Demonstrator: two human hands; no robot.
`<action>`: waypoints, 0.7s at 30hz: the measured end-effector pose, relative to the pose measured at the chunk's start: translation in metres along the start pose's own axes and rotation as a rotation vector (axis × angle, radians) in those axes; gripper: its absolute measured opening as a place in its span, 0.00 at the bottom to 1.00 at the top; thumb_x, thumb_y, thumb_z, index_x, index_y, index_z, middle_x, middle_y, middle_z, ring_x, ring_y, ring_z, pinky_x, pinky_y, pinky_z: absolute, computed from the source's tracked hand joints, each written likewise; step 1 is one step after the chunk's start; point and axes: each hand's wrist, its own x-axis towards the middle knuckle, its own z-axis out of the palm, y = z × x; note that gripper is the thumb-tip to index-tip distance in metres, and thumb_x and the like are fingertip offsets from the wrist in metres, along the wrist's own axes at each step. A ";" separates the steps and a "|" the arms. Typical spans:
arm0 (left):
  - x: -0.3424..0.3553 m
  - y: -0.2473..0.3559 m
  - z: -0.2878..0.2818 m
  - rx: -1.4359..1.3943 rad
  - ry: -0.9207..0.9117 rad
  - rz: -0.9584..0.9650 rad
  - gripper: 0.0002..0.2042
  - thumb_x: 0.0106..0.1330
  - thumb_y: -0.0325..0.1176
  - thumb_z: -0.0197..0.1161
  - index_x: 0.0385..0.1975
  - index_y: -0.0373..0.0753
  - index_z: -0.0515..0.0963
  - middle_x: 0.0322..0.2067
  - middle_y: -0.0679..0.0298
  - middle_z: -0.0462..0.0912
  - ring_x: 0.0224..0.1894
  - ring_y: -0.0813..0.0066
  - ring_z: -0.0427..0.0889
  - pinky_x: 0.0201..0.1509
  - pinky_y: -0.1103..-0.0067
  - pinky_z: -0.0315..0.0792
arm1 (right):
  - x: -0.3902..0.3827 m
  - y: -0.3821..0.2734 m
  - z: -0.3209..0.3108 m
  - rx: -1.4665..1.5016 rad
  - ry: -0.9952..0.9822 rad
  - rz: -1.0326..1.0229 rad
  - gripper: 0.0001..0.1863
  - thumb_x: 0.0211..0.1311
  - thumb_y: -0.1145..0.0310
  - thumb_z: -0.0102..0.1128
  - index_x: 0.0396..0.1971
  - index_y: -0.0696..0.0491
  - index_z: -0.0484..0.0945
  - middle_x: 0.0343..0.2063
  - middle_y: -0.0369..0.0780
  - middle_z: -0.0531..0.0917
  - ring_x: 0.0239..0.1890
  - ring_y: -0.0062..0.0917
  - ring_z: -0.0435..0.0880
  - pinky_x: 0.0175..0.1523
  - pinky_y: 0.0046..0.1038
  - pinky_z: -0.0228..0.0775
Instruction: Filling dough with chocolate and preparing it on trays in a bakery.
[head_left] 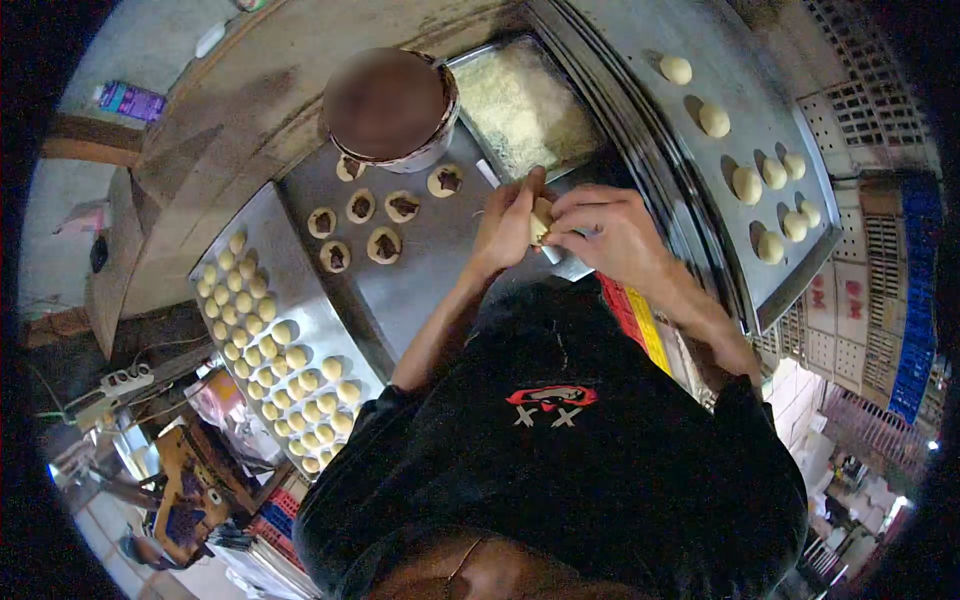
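At the flat grey metal table (400, 300), a dough-closing step seems in hand.
Before the round white bucket (432, 152), the left hand (507, 222) cups and the right hand (617, 232) pinches, right of brown-topped flat dough discs (402, 206), one small pale-yellow dough piece (540, 224); sealing it seems called for next.

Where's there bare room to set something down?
The grey metal surface is bare between the flat pale dough rounds topped dark brown and your left hand. The right-hand silver metal tray is bare along its upper right edge, beside large round pale dough balls. The left-hand silver metal tray is crowded: small round pale dough balls cover most.
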 end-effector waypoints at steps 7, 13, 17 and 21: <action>0.005 -0.007 0.003 -0.174 -0.299 -0.165 0.31 0.69 0.61 0.41 0.31 0.34 0.75 0.23 0.60 0.79 0.18 0.73 0.77 0.17 0.78 0.69 | 0.001 -0.016 -0.021 -0.041 0.034 -0.140 0.07 0.43 0.80 0.66 0.26 0.57 0.83 0.28 0.41 0.84 0.31 0.33 0.85 0.38 0.28 0.77; -0.011 -0.002 0.025 -0.702 -0.215 -0.089 0.28 0.71 0.58 0.40 0.39 0.35 0.74 0.26 0.61 0.80 0.19 0.75 0.78 0.16 0.80 0.69 | -0.002 -0.013 -0.045 -0.027 -0.018 0.014 0.08 0.46 0.77 0.65 0.29 0.57 0.82 0.30 0.44 0.83 0.32 0.36 0.84 0.39 0.31 0.77; -0.005 -0.023 0.033 -0.489 -0.108 0.008 0.24 0.72 0.52 0.40 0.40 0.36 0.74 0.29 0.61 0.79 0.20 0.77 0.75 0.12 0.82 0.61 | -0.004 -0.018 -0.050 0.049 0.065 -0.152 0.08 0.45 0.80 0.69 0.29 0.57 0.84 0.32 0.41 0.83 0.34 0.32 0.84 0.38 0.28 0.78; -0.010 0.016 0.048 -0.077 -0.015 0.121 0.27 0.71 0.55 0.44 0.30 0.34 0.78 0.24 0.63 0.80 0.19 0.78 0.77 0.14 0.83 0.65 | -0.018 -0.003 -0.061 -0.038 -0.077 -0.150 0.09 0.45 0.83 0.66 0.30 0.58 0.83 0.34 0.42 0.83 0.36 0.33 0.84 0.38 0.30 0.79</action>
